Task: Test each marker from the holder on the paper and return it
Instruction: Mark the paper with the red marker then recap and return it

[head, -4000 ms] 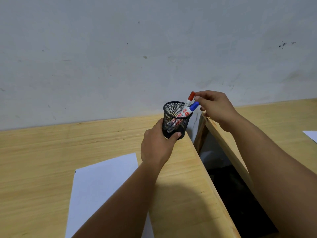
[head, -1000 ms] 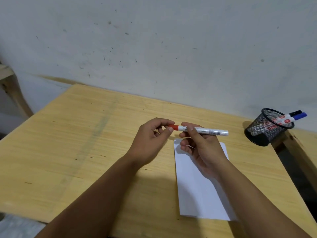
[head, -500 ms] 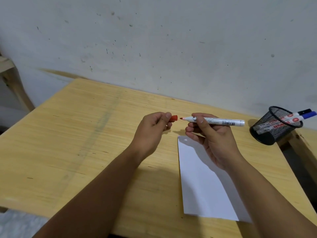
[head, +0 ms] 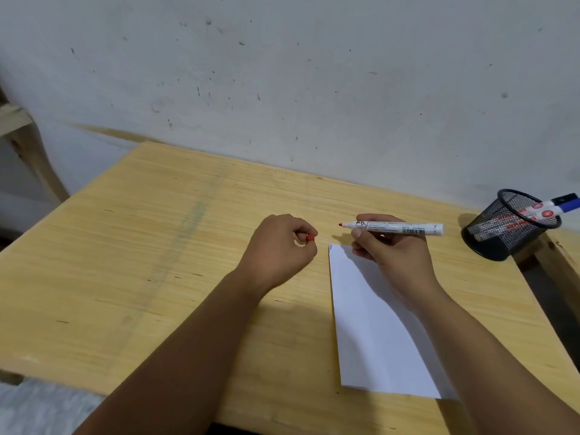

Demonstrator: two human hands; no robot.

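Note:
My right hand [head: 394, 257] holds an uncapped white marker [head: 398, 228] level above the top edge of the white paper [head: 373, 334], its red tip pointing left. My left hand [head: 279, 246] is curled around the red cap [head: 310, 237], a short way left of the tip and off the paper. The black mesh holder [head: 505, 229] stands at the table's far right, leaning, with two more markers [head: 546, 208] sticking out, one with a blue cap and one with a black cap.
The wooden table [head: 157, 262] backs onto a white wall. Its right edge lies just beyond the holder, with a gap and another wooden surface [head: 565, 255] past it. A wooden frame [head: 28, 146] stands at the far left.
The cap came off the red marker. My left hand drew it away to the left and curled around it; my right hand holds the marker slightly further right.

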